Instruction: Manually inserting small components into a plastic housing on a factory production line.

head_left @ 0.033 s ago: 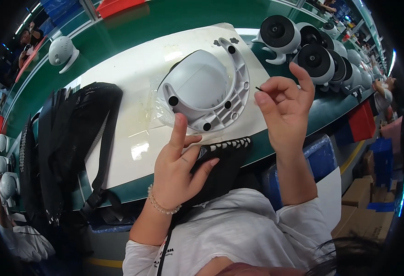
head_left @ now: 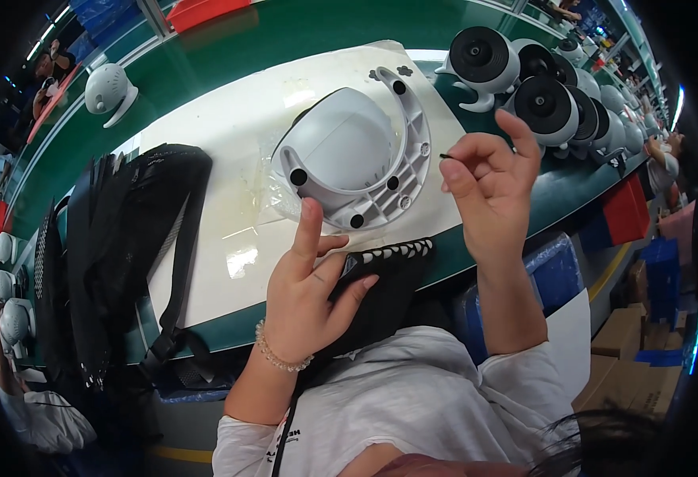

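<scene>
A white rounded fan-like unit [head_left: 347, 135] lies face down in front of me, its curved ribbed stand [head_left: 377, 205] turned up with several round black foot pads on it. My left hand [head_left: 301, 298] has its index finger stretched out at the stand's near left edge. Its other fingers and thumb keep hold of a black pad sheet [head_left: 384, 282] with a row of white round spots along its edge. Right of the stand, my right hand [head_left: 493, 195] pinches a small black foot pad [head_left: 446, 156] between thumb and index finger, apart from the unit.
A white mat [head_left: 214, 270] lies under the unit on the green bench. Black sheets and straps [head_left: 134, 215] are heaped at left. Several finished white units with black round fronts [head_left: 480, 60] stand at far right. Another white unit [head_left: 106, 89] is at far left.
</scene>
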Motion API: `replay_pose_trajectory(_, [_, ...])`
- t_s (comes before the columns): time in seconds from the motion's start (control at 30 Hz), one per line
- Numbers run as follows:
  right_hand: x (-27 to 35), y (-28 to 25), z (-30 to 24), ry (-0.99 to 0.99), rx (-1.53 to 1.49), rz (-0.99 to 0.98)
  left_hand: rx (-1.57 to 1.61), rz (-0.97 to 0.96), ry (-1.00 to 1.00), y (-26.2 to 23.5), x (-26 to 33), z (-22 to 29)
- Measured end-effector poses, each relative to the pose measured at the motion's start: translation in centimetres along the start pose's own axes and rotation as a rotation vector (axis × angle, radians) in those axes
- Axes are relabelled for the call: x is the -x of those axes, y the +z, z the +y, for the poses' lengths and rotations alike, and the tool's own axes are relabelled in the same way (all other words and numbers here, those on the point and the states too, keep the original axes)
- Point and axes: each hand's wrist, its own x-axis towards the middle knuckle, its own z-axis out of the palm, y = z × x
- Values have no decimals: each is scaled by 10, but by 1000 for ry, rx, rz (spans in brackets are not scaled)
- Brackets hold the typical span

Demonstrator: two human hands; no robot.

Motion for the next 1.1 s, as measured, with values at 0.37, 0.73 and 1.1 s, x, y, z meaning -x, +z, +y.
replay_pose_trajectory(0.37, [-4,4,10,191,72,40,-9,-7,-25,2,0,-1])
replay_pose_trajectory(0.73, [4,-3,11,-277,733,-35,-13,-11,-30,1,-2,2])
replay_pose_trajectory(1.1, [20,-12,1,167,364,-24,-41,-13,-59,0,-2,4])
